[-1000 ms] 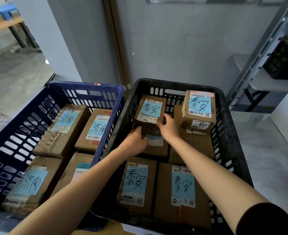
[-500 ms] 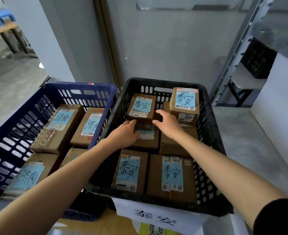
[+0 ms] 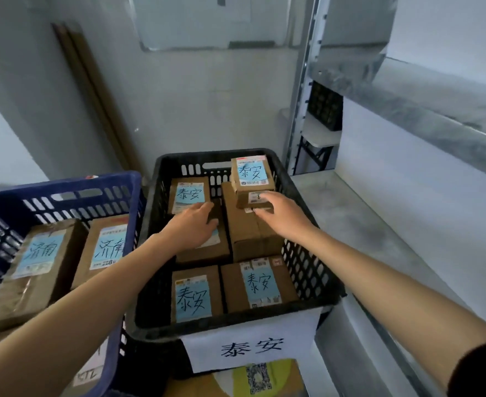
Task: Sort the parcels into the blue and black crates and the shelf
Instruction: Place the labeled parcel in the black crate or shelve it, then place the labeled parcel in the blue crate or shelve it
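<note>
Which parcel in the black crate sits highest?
The small box at back right, by the right hand: it is stacked on a plain brown parcel, topping all others.
</note>
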